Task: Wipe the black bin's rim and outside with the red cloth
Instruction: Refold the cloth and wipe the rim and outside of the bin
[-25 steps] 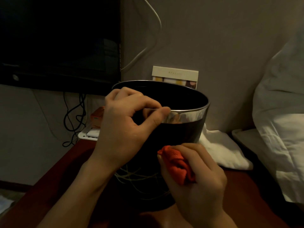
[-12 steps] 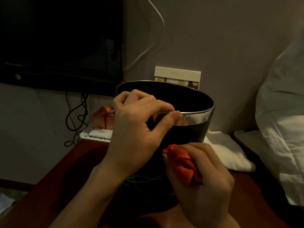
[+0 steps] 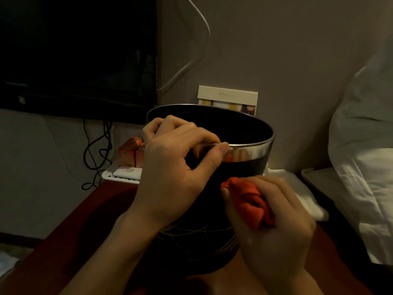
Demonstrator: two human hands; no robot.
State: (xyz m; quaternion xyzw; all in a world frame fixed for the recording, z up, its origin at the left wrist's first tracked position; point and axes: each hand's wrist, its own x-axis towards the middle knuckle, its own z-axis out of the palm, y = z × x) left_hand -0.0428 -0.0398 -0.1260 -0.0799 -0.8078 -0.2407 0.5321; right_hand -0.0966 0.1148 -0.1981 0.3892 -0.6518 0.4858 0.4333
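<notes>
On the dark red worktop [image 3: 70, 226], close to the body: black bin [image 3: 244, 169], upright, with a shiny metal band round its rim and thin pale line-work low on its wall. Left hand [image 3: 176, 173] clamped on the near rim, fingers [image 3: 170, 126] curled over the edge into the bin, thumb pressed flat on the outside of the band, steadying. Right hand [image 3: 274, 228] lower and to the right, wrapped round a bunched red cloth [image 3: 248, 199], cloth tip against or just beside the black wall below the band; contact itself too dim to confirm. Judged by this: outside wall in hand, near side only; far side, left flank and rim band likely left, though no streaks or dirt visible to show what is already clean. Behind the bin, a pale card [image 3: 227, 99] propped against the wall. To the left, orange boxes [image 3: 129, 152] on a white tray [image 3: 121, 175], black cables [image 3: 95, 150] hanging below a dark screen [image 3: 76, 56]. To the right, a folded white towel [image 3: 297, 192] just beside the bin, then white bedding [image 3: 361, 167].
</notes>
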